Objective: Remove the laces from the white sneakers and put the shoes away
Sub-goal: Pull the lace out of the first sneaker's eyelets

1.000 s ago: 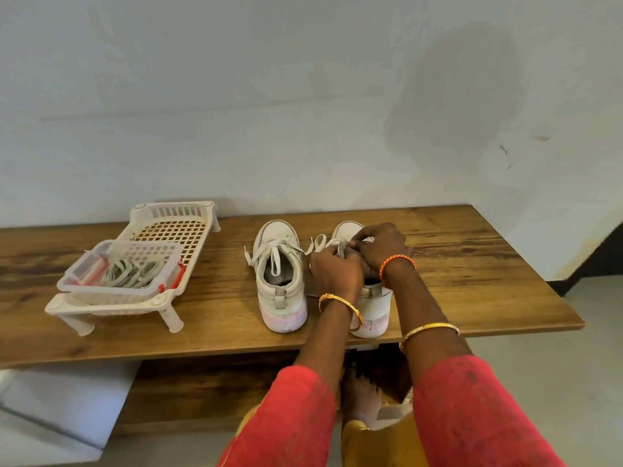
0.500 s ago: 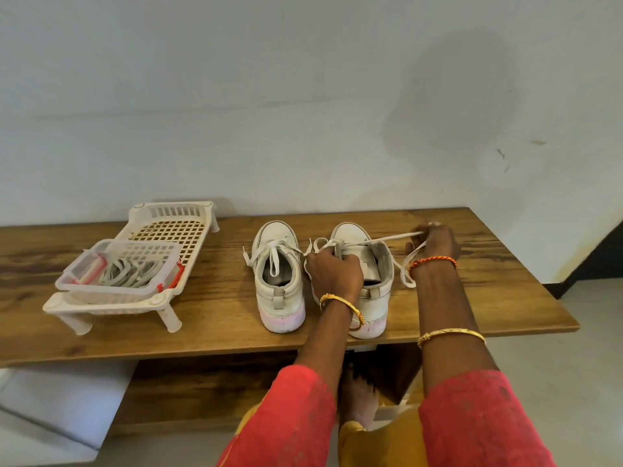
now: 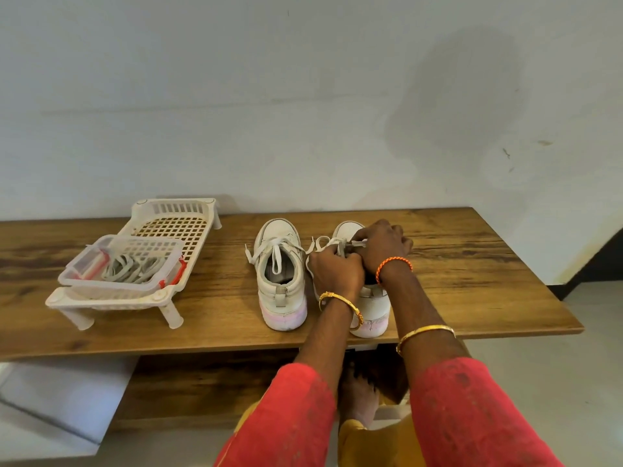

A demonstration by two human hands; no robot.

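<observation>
Two white sneakers stand side by side on the wooden table point(image 3: 472, 281), heels toward me. The left sneaker point(image 3: 281, 281) is still laced, its lace ends hanging loose. Both my hands are over the right sneaker point(image 3: 372, 311), hiding most of its top. My left hand point(image 3: 335, 269) grips the shoe's tongue and lace at the opening. My right hand point(image 3: 382, 247) pinches the white lace point(image 3: 320, 244) near the eyelets, close against the left hand.
A white plastic rack point(image 3: 175, 227) stands on the table's left part. A clear container point(image 3: 121, 267) with red clips rests on it, holding several greyish laces. The wall runs just behind the table. My bare foot shows on the floor below.
Half a second ago my right hand was out to the right, drawing the lace taut. It has come back to the shoe's eyelets beside the left hand.
</observation>
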